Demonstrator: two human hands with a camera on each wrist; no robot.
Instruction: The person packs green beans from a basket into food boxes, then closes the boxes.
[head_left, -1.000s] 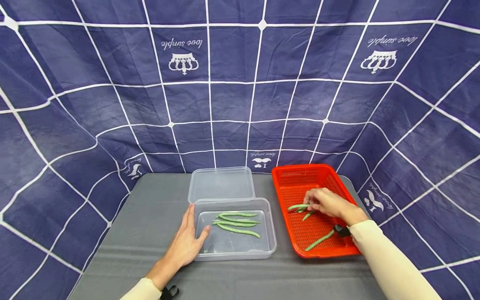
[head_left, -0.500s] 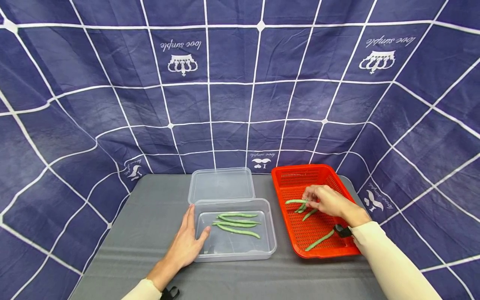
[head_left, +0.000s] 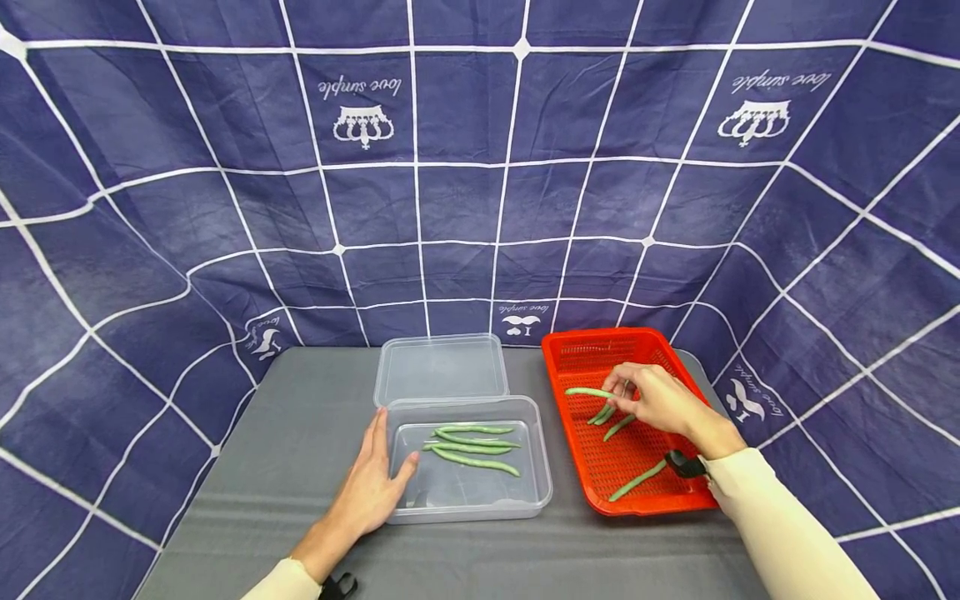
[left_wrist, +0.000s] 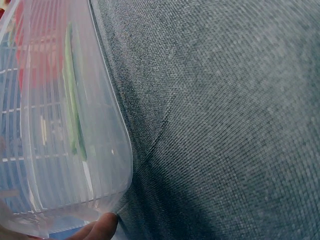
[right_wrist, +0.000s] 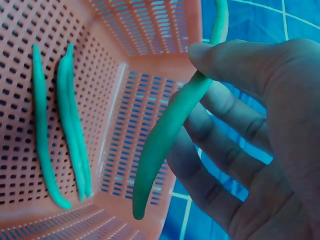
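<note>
Fingers point(right_wrist: 225, 104) and thumb point(right_wrist: 204, 56) of the right hand point(head_left: 663, 404) are pinching one green bean point(head_left: 587, 391) above the red basket point(head_left: 637, 505), closed onto its body, with its long axis running roughly sideways and one end pointing left from the pinch, toward the clear box point(head_left: 472, 512). Nearer that box, the left hand point(head_left: 366, 493) is resting along its left side, fingers nearly straight.

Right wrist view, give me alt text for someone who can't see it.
A person's bare right hand pinches a long, curved green bean. Behind it, a reddish perforated plastic basket holds three more slender green beans, two of them touching, with blue white-lined fabric showing beyond.
</note>
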